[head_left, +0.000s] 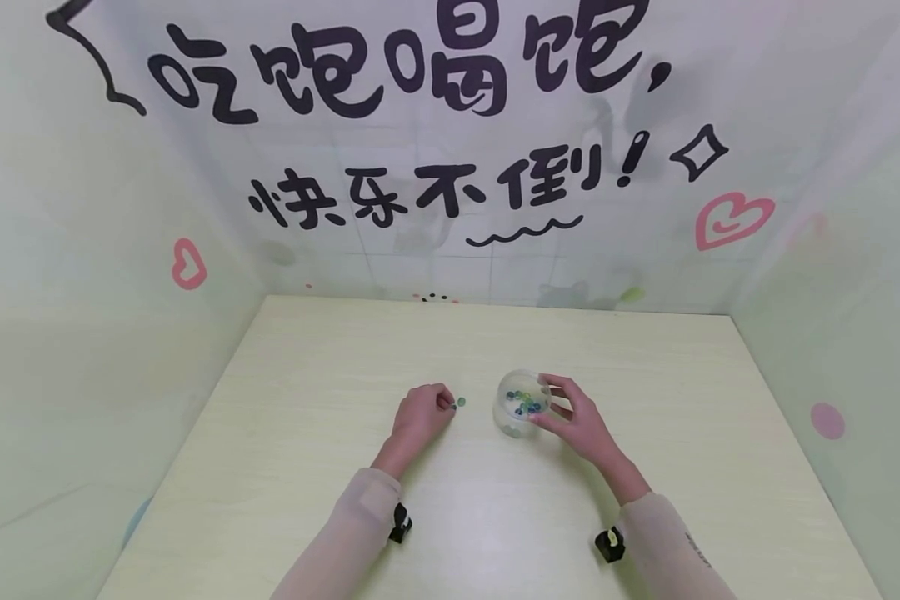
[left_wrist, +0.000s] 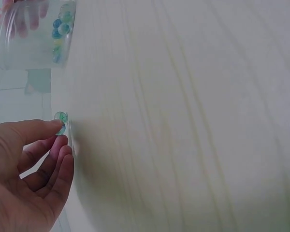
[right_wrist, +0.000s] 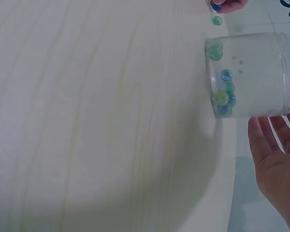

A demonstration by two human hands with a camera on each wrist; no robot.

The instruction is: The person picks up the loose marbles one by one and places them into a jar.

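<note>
My left hand is low over the table, pinching a blue marble between thumb and fingertips. Right beside those fingertips a green marble sits on the tabletop. To the right stands a clear round jar, upright, with several blue, green and yellowish marbles on its bottom. My right hand grips the jar from its right side, thumb at the near side and fingers round the far side. In the left wrist view, the fingers of that hand show through the jar wall.
The pale wood-grain table is closed in by a printed white curtain at the back and on both sides. Black lettering and pink hearts mark the cloth. A small black device is strapped at each sleeve.
</note>
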